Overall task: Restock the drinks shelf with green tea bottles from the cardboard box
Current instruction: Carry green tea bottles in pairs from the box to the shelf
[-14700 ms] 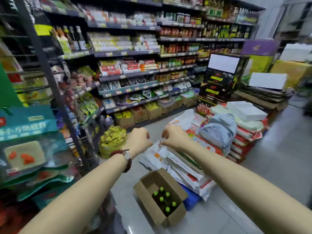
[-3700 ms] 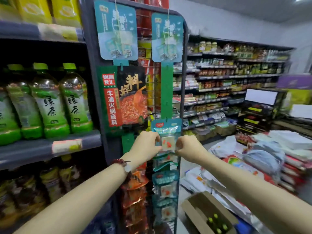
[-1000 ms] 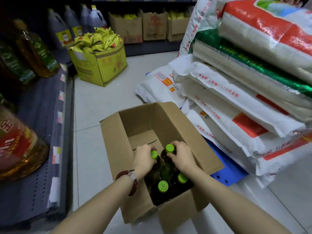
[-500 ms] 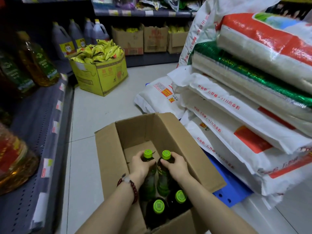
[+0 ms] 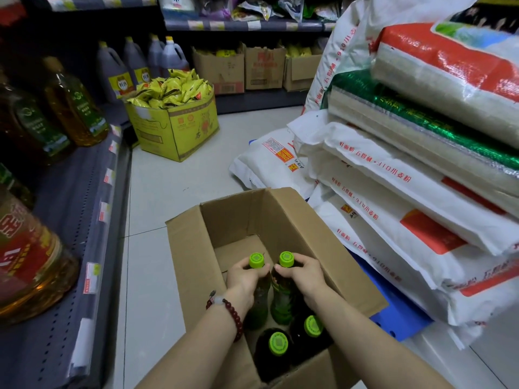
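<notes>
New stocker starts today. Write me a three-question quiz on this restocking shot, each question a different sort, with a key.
1. True or false: the left hand and right hand each grip a green tea bottle by the neck.
2. How many capped bottles stand in the cardboard box untouched by either hand? A) none B) two C) five
3. Fill in: the wrist with the bead bracelet is the ____ one.

Key: 1 true: left bottle, right bottle. 2 B: near-left bottle, near-right bottle. 3 left.
</notes>
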`<state>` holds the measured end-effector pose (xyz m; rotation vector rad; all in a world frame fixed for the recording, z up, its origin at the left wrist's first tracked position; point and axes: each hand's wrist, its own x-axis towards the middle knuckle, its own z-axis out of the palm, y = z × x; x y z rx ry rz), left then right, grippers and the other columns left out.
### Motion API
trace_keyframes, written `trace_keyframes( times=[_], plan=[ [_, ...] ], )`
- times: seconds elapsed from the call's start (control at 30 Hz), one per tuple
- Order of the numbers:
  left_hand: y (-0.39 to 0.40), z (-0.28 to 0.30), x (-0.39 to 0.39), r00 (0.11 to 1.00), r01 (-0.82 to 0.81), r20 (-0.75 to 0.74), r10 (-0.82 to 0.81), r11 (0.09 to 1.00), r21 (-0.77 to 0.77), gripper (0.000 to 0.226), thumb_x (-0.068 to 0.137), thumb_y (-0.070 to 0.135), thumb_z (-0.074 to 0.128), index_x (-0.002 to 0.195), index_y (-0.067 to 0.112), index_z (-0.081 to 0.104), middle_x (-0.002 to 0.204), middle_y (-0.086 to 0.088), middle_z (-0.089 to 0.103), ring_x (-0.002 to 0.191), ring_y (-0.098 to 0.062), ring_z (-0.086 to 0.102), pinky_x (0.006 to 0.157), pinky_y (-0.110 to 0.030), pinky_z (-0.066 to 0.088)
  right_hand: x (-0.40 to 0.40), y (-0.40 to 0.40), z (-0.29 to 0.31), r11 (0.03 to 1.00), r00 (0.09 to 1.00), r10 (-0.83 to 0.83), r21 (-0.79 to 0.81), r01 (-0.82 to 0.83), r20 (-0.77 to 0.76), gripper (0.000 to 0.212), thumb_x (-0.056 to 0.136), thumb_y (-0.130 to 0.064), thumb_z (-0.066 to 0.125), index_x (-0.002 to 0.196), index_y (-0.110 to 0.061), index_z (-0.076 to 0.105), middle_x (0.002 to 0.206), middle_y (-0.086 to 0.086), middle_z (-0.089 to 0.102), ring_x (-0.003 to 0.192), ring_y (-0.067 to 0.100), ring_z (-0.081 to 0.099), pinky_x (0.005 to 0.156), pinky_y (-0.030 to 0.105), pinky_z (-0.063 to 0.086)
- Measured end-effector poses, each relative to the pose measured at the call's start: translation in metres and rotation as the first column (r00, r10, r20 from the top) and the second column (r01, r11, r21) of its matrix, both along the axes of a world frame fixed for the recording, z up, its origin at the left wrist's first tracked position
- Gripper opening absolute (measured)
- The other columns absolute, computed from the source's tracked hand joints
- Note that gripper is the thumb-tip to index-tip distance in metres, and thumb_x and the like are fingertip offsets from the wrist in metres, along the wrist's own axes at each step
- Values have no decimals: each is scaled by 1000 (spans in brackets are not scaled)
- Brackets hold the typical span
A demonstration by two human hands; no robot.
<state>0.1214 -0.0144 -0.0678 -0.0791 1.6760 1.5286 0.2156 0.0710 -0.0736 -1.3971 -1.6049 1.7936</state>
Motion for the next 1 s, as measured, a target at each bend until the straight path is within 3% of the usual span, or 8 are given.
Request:
trace_keyframes(
  times=[0.17, 0.37, 0.53, 0.6, 0.67, 0.77, 0.87, 1.0],
  plan=[
    [-5, 36, 2, 991, -24, -133, 23, 1000, -6, 37, 67, 2, 81, 101, 13, 71, 88, -4, 72, 88, -24, 66, 87, -37, 53, 1, -4, 40, 997, 995, 51, 67, -45, -90, 24, 69, 5, 79, 78, -16, 73, 74, 2, 72, 75, 19, 64, 77, 32, 55],
    [-17, 169, -9, 969, 40, -242, -37, 999, 4, 43, 65, 11, 84, 106, 11, 71, 104, -12, 72, 101, -29, 66, 95, -45, 51, 2, -7, 175, 992, 987, 80, 110, -65, -139, 21, 70, 1, 80, 77, -18, 75, 79, 3, 74, 77, 19, 67, 79, 34, 56],
    [-27, 311, -18, 947, 133, -301, -113, 990, 48, 29, 66, 11, 83, 93, 11, 74, 88, -7, 75, 87, -26, 70, 82, -35, 57, 2, -16, 319, 985, 980, 101, 154, -75, -170, 21, 71, 4, 79, 80, -15, 76, 69, -7, 75, 64, 4, 68, 62, 16, 54],
    [-30, 372, -21, 933, 167, -333, -136, 984, 67, 21, 65, 11, 84, 84, 14, 75, 80, -4, 74, 78, -21, 69, 76, -31, 56, 2, -18, 380, 982, 981, 90, 177, -59, -173, 15, 71, 4, 78, 83, -5, 75, 73, 1, 74, 67, 10, 67, 67, 23, 56],
    [-33, 432, -24, 921, 192, -358, -152, 978, 79, 18, 64, 11, 84, 77, 19, 74, 76, -1, 74, 73, -18, 67, 73, -29, 55, 1, -20, 443, 978, 981, 80, 204, -44, -177, 18, 72, 2, 78, 90, 2, 74, 86, 17, 75, 78, 19, 65, 82, 38, 56],
    [-37, 526, -30, 902, 218, -401, -160, 970, 104, 17, 64, 13, 84, 73, 24, 74, 74, 5, 75, 70, -10, 68, 70, -24, 55, -4, -23, 539, 973, 976, 73, 228, -25, -204, 22, 73, 2, 78, 94, 2, 74, 98, 25, 74, 84, 22, 65, 90, 45, 54],
    [-43, 623, -37, 873, 253, -460, -159, 956, 150, 16, 65, 11, 84, 64, 23, 73, 59, 14, 71, 55, 5, 62, 55, -10, 50, -9, -28, 634, 958, 969, 89, 287, -20, -230, 13, 72, 2, 78, 76, -10, 74, 76, 8, 74, 73, 15, 61, 77, 33, 54],
    [-59, 747, -48, 820, 334, -546, -169, 917, 218, 11, 67, 11, 83, 70, 15, 73, 58, 12, 70, 53, 4, 62, 51, -11, 49, -16, -41, 753, 931, 959, 119, 365, -17, -259, 24, 73, -1, 78, 61, -19, 67, 59, -10, 64, 60, 5, 57, 64, 23, 48]
  ],
)
